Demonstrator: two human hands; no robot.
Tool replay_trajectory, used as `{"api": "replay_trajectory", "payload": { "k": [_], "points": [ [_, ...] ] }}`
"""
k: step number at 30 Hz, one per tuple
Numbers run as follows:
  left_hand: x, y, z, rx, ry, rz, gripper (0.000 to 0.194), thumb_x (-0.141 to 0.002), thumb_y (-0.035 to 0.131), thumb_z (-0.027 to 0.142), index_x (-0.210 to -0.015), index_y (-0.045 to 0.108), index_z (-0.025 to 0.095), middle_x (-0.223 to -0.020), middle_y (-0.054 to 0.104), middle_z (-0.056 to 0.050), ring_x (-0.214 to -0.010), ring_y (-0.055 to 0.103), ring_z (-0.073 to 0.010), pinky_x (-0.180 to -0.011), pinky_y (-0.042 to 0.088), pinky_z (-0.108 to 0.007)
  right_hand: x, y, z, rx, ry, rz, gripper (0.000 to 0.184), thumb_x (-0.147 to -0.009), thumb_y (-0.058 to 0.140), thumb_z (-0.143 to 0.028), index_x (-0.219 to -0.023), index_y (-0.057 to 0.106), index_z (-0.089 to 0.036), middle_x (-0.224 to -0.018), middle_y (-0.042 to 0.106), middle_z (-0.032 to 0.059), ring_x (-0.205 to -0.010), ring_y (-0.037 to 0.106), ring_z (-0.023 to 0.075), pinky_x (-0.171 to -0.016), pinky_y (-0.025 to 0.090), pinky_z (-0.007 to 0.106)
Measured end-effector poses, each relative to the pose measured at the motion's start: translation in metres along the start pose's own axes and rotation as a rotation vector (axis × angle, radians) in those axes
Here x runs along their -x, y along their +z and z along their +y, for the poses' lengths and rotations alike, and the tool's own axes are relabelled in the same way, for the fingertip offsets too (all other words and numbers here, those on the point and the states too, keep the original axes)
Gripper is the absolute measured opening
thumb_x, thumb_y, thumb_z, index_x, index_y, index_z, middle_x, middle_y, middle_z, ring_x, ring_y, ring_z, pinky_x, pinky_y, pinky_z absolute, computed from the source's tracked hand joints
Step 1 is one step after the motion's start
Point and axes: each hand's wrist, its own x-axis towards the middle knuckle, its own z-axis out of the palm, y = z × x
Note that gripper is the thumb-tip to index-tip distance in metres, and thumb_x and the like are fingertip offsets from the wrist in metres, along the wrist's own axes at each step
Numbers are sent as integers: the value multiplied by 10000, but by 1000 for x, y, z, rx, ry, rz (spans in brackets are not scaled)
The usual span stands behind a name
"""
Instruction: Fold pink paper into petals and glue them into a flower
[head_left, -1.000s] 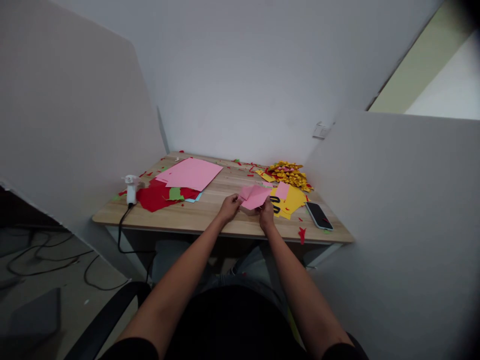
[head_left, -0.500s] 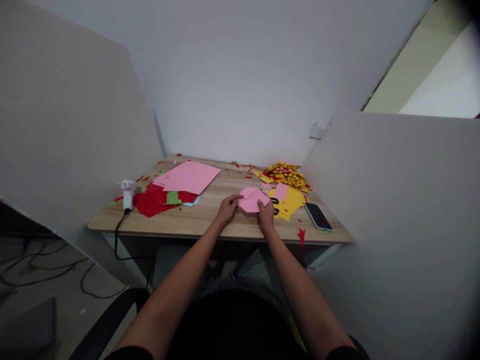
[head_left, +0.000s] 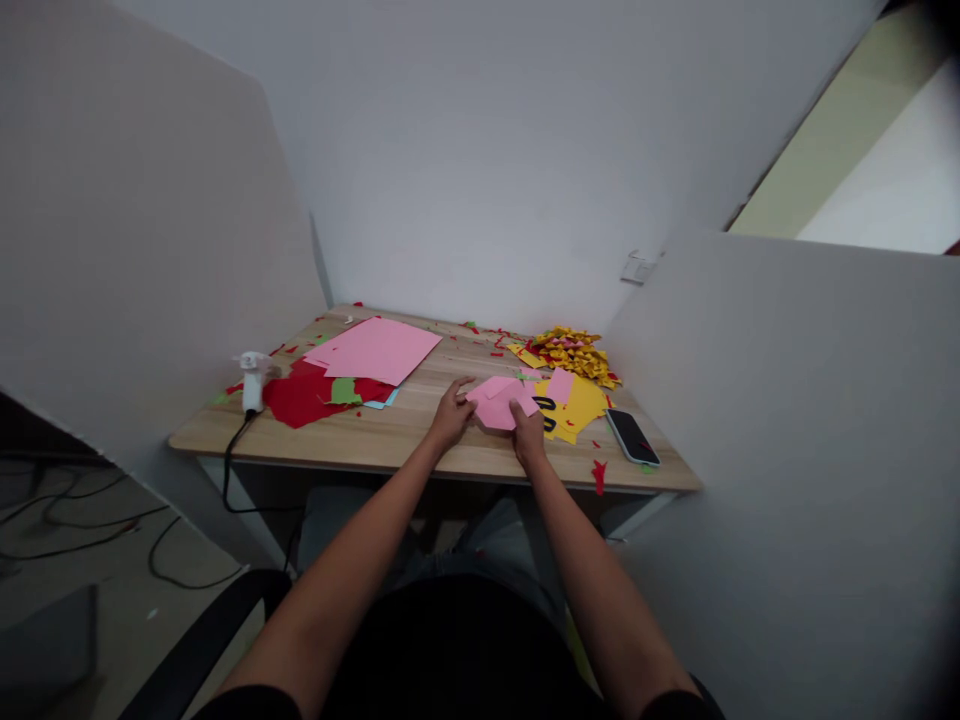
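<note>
A folded pink paper [head_left: 498,400] lies on the wooden desk [head_left: 420,430] near its front edge. My left hand [head_left: 451,412] rests at the paper's left edge with its fingers stretched over it. My right hand [head_left: 529,433] presses on the paper's lower right part, fingers together on the fold. Both hands touch the same sheet.
A large pink sheet [head_left: 379,348] lies on red and green paper [head_left: 307,395] at the left. Yellow sheets [head_left: 576,402], a heap of yellow folded pieces [head_left: 574,352], a black phone [head_left: 632,436] and a small white device with a cable [head_left: 251,378] are also there. Grey partitions flank the desk.
The pink paper has come down from just above the desk onto its surface. Both hands now press it flat; my left fingers have stretched out.
</note>
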Motion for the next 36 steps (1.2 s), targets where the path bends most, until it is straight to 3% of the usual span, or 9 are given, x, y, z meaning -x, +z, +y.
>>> {"api": "replay_trajectory", "payload": {
  "k": [8,16,28,36],
  "points": [
    [4,1,5,-100,34,-58,314,-927,665,315,-1188,630,144,-1175,657,-84,-989,660,-197,-848,581,-394,2,0,-1,-32,23,-10,225,-931,671,-308,-1082,663,-141,-1055,710,50,-897,690,167,-819,584,370],
    [1,-1,-1,-226,14,-26,295,-946,636,346,-1156,629,138,-1111,662,-76,-944,662,-186,-820,584,-382,-1,-3,4,16,44,-31,261,-961,625,-361,-1107,641,-144,-1030,679,44,-837,669,149,-728,587,324],
    [-1,-3,-10,-218,39,137,326,-955,621,360,-1201,610,147,-1152,650,-85,-972,656,-195,-835,581,-394,-2,-6,1,41,94,43,323,-967,607,-395,-1184,622,-157,-1131,666,69,-934,671,184,-802,586,378],
    [-5,-4,-12,-182,3,100,321,-955,621,363,-1189,618,144,-1154,653,-86,-981,659,-198,-846,580,-400,-2,-5,0,-35,168,135,310,-978,589,-407,-1154,622,-154,-1040,672,51,-815,661,143,-699,583,313]
  ]
}}
